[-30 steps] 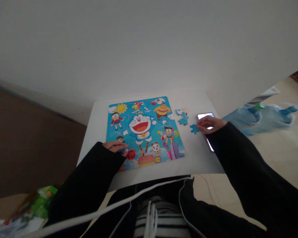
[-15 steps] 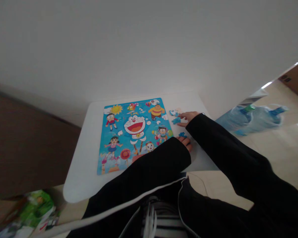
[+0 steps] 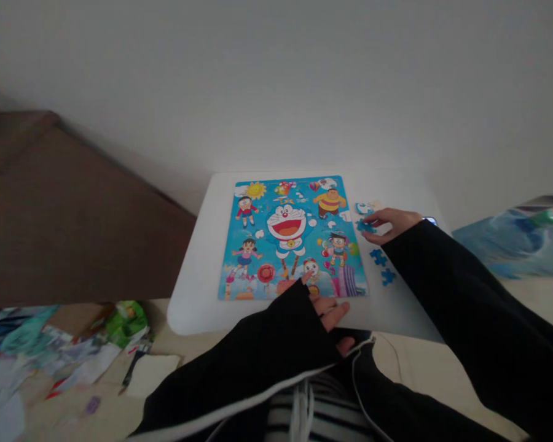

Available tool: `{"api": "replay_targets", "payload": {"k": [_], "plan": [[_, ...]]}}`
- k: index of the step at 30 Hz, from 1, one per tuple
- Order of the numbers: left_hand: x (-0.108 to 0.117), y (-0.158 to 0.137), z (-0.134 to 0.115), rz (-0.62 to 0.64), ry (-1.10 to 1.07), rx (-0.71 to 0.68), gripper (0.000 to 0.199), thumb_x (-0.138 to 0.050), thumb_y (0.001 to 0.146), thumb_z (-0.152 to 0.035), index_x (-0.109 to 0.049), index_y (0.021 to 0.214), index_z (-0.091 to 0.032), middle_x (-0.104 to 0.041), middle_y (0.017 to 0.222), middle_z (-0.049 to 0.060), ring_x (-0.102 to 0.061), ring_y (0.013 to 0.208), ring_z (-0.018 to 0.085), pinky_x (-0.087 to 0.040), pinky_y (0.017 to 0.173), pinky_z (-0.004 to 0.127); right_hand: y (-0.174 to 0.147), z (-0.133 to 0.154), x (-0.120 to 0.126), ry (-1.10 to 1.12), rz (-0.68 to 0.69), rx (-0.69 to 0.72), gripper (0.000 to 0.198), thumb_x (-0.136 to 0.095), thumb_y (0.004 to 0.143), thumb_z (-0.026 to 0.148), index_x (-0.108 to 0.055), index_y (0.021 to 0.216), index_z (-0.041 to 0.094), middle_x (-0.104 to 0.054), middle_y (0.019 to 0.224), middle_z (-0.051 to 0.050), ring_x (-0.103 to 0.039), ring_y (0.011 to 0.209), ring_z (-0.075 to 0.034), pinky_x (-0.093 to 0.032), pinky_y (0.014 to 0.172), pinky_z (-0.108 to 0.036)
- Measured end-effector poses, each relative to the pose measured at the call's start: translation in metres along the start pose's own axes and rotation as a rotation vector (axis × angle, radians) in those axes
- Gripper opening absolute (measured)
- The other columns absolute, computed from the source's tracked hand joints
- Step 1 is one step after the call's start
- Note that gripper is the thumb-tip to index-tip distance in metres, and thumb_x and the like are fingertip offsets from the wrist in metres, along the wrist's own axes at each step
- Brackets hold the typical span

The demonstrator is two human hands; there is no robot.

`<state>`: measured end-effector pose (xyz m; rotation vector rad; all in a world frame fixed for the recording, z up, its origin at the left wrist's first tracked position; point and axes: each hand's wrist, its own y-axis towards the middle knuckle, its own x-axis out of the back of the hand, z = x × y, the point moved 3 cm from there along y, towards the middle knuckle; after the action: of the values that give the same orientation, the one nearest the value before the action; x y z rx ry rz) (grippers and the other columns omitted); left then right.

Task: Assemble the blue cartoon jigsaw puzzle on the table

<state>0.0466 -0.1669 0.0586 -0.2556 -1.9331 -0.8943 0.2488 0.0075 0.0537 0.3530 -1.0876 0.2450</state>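
Note:
On the white table (image 3: 198,264) lies a square blue jigsaw puzzle (image 3: 262,215) printed with cartoon characters, with several small white patches in its picture. To its right, my right hand (image 3: 394,224) has its thumb and fingertips around a blue puzzle piece (image 3: 366,227) at the tabletop. Just beyond that is a pale blue and white piece (image 3: 363,208). Nearer me lie two more blue pieces, one piece (image 3: 378,258) above the other piece (image 3: 388,277). My left hand (image 3: 329,312) is at the puzzle's front edge, fingers apart and holding nothing; the sleeve hides part of it.
A pale wall (image 3: 276,86) rises behind the table. At left stands a brown wooden panel (image 3: 83,221). Bags and papers (image 3: 74,356) litter the floor at lower left. Large blue plastic bottles (image 3: 516,242) lie at right, and a white cord (image 3: 239,408) crosses my front.
My left hand has drawn back from the loose pieces toward the table's front edge, uncovering two blue ones. My right hand stays at the pieces, its fingers now around a blue one. The view has shifted left.

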Motion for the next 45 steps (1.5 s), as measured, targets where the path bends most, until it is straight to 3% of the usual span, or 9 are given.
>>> {"api": "replay_targets", "payload": {"k": [3,6,13,19,26,30,34,37,45], "plan": [[0.028,-0.028,0.031,-0.136,0.062,0.231,0.033,-0.056,0.075,-0.042,-0.058,0.101,-0.021,-0.064,0.080,0.000,-0.060,0.075,0.016,-0.042,0.096,0.043,0.007,0.034,-0.007,0.135,0.061,0.122,0.029,-0.062,0.062,0.041,-0.067,0.083,0.021,-0.067,0.076,-0.003,-0.062,0.064,-0.015,-0.047,0.049,-0.023],[0.049,-0.053,0.064,-0.220,0.256,0.451,0.025,-0.060,0.071,-0.036,-0.060,0.092,-0.021,-0.062,0.078,0.002,-0.060,0.079,0.019,-0.050,0.078,0.037,0.016,0.077,-0.023,0.205,0.097,0.256,0.022,-0.060,0.064,0.035,-0.067,0.081,0.024,-0.067,0.077,-0.002,-0.060,0.064,-0.014,-0.047,0.051,-0.023],[0.061,-0.079,0.109,-0.151,0.362,0.599,0.023,-0.060,0.072,-0.040,-0.065,0.085,-0.021,-0.064,0.073,0.000,-0.056,0.057,0.015,-0.045,0.059,0.032,0.043,0.147,-0.088,0.250,0.163,0.427,0.016,-0.065,0.061,0.025,-0.066,0.075,0.018,-0.067,0.076,-0.004,-0.062,0.070,-0.014,-0.048,0.065,-0.023],[0.048,-0.074,0.123,-0.195,0.282,0.586,0.022,-0.060,0.073,-0.034,-0.066,0.088,-0.019,-0.064,0.084,0.004,-0.059,0.072,0.018,-0.049,0.068,0.032,0.054,0.159,-0.120,0.226,0.238,0.314,0.025,-0.064,0.067,0.035,-0.066,0.081,0.014,-0.066,0.076,-0.005,-0.060,0.064,-0.011,-0.046,0.062,-0.021],[0.040,-0.063,0.136,-0.195,0.181,0.518,0.027,-0.058,0.076,-0.033,-0.063,0.098,-0.019,-0.064,0.098,0.004,-0.056,0.075,0.016,-0.048,0.072,0.031,0.046,0.163,-0.122,0.281,0.151,0.252,0.029,-0.054,0.077,0.044,-0.066,0.079,0.018,-0.065,0.073,-0.003,-0.059,0.059,-0.010,-0.047,0.056,-0.021],[0.037,-0.061,0.141,-0.117,0.182,0.521,0.030,-0.058,0.076,-0.034,-0.064,0.101,-0.020,-0.064,0.100,0.004,-0.050,0.070,0.016,-0.046,0.067,0.030,0.055,0.156,-0.118,0.253,0.123,0.405,0.030,-0.059,0.073,0.037,-0.067,0.096,0.019,-0.066,0.089,-0.006,-0.062,0.075,-0.014,-0.049,0.069,-0.024],[0.036,-0.061,0.142,-0.101,0.174,0.531,0.032,-0.058,0.075,-0.033,-0.064,0.104,-0.020,-0.062,0.102,0.004,-0.047,0.071,0.016,-0.044,0.066,0.029,0.064,0.156,-0.126,0.150,0.243,0.565,0.037,-0.066,0.065,0.034,-0.068,0.099,0.019,-0.065,0.095,-0.009,-0.062,0.086,-0.020,-0.049,0.077,-0.030],[0.036,-0.061,0.142,-0.110,0.167,0.521,0.033,-0.058,0.076,-0.033,-0.063,0.105,-0.020,-0.062,0.103,0.004,-0.046,0.071,0.016,-0.044,0.066,0.029,0.069,0.160,-0.128,0.147,0.288,0.504,0.034,-0.065,0.066,0.031,-0.068,0.097,0.017,-0.066,0.088,-0.008,-0.062,0.079,-0.018,-0.050,0.072,-0.028],[0.035,-0.063,0.147,-0.063,0.136,0.503,0.034,-0.057,0.078,-0.036,-0.061,0.108,-0.021,-0.061,0.104,0.005,-0.049,0.073,0.017,-0.044,0.068,0.030,0.079,0.154,-0.128,0.559,0.490,-0.012,0.027,-0.066,0.066,0.024,-0.070,0.092,0.017,-0.066,0.068,0.000,-0.056,0.051,-0.007,-0.047,0.050,-0.017]]}}
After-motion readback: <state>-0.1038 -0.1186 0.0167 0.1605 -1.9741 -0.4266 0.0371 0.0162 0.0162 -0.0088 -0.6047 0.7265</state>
